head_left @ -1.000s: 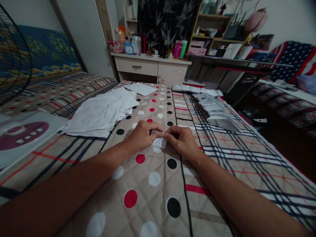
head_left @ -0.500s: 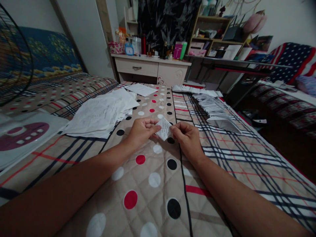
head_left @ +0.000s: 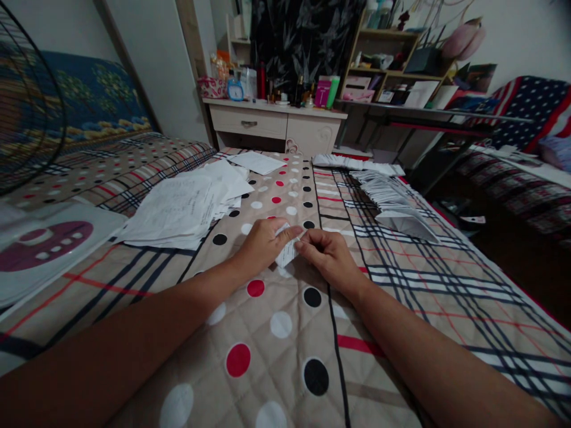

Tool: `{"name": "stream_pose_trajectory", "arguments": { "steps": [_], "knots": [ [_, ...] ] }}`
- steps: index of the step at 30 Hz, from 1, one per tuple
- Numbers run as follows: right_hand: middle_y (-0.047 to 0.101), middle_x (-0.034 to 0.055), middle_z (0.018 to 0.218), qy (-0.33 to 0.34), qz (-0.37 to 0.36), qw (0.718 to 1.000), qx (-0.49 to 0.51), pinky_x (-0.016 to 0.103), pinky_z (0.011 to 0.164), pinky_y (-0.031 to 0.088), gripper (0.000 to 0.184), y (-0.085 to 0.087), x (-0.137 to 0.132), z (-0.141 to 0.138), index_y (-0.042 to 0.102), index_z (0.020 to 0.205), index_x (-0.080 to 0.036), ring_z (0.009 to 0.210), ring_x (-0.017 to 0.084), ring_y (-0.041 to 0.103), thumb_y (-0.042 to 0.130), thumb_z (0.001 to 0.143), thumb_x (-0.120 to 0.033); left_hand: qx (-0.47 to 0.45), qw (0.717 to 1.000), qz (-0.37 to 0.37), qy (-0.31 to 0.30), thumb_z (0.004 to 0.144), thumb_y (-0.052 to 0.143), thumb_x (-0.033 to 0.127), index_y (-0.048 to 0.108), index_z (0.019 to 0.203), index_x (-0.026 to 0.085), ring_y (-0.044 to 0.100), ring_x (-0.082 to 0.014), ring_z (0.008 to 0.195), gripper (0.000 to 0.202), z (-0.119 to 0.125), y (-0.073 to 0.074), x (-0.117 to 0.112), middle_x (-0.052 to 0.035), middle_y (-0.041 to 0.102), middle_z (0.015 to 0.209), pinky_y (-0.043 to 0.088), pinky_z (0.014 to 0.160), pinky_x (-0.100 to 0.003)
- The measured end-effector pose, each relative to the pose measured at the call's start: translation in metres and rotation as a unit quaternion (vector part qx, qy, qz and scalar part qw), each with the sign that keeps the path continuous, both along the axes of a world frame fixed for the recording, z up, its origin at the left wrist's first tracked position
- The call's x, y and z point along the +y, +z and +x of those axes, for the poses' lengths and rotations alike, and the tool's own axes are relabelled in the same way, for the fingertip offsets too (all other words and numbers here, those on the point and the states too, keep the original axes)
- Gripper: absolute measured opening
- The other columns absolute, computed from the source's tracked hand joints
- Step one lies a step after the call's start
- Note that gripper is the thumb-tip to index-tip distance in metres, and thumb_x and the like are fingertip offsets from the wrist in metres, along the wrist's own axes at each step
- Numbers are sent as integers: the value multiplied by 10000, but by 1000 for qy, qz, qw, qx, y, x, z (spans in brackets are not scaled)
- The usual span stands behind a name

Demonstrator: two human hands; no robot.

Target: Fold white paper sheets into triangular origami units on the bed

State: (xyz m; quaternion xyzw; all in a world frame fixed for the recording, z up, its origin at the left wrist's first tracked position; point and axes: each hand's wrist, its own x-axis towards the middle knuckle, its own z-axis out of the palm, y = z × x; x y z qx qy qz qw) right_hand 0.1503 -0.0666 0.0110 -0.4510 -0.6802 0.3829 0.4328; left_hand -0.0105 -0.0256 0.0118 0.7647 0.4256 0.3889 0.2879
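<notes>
A small folded piece of printed paper [head_left: 285,254] is held between my two hands above the bed, partly covered by the fingers. My left hand [head_left: 266,241] pinches it from the left, thumb laid across its top. On the right, my right hand [head_left: 328,252] grips its upper right edge between thumb and fingertips. To the left lies a loose pile of printed paper sheets [head_left: 173,205]. On the right sits a long row of folded paper pieces [head_left: 383,193] standing packed together, with a second row [head_left: 357,164] behind it.
A quilted bedspread [head_left: 285,356] with dots and plaid lies under everything. A plastic bag [head_left: 53,249] is at the left, below a fan [head_left: 31,107]. One white sheet [head_left: 256,161] lies farther back. A dresser [head_left: 250,122] and a shelved desk [head_left: 379,77] stand behind the bed.
The folded paper has turned and tilted, and more of it is now covered by my hands. My left thumb reaches farther across it, and my right hand has come slightly left.
</notes>
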Motion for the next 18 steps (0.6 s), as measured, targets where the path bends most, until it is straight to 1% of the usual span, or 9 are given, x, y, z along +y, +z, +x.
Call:
{"name": "stream_pose_trajectory", "arguments": {
  "steps": [3,7,9,13,15,18],
  "knots": [
    [377,-53,537,0,3,1000,16,220,470,254,318,2,-1,-3,420,575,-186,498,73,324,577,824,-307,14,999,29,15,905,462,464,445,531,166,388,-91,484,478,0,1,1,40,394,487,267,487,-240],
    [383,-52,535,-7,20,999,35,216,474,269,303,6,-3,-9,427,556,-181,499,70,326,583,798,-273,-13,998,7,61,888,468,540,444,488,165,380,-94,475,549,0,2,3,33,372,462,260,479,-245],
    [398,-49,532,-9,15,999,38,214,470,274,287,6,-4,-13,443,556,-178,496,70,337,587,786,-269,-40,995,-5,88,871,486,564,411,466,169,352,-86,458,571,0,2,6,37,350,452,253,464,-241],
    [411,-47,513,8,3,999,32,208,450,263,281,5,-7,-20,447,543,-175,482,67,344,590,768,-264,-113,984,-39,135,836,528,582,338,464,186,286,-68,413,576,0,-3,13,52,307,438,226,421,-233],
    [406,-48,504,11,3,999,35,205,442,255,287,5,-8,-22,440,531,-176,474,63,336,587,763,-261,-156,975,-72,142,812,547,607,336,483,194,287,-66,396,568,0,-7,16,58,302,434,216,401,-226],
    [392,-50,490,11,9,999,35,203,436,250,289,5,-9,-23,432,514,-176,466,60,328,575,754,-249,-209,963,-116,129,778,559,655,334,510,203,304,-67,381,572,1,-11,18,60,317,441,217,380,-218]
  ]
}}
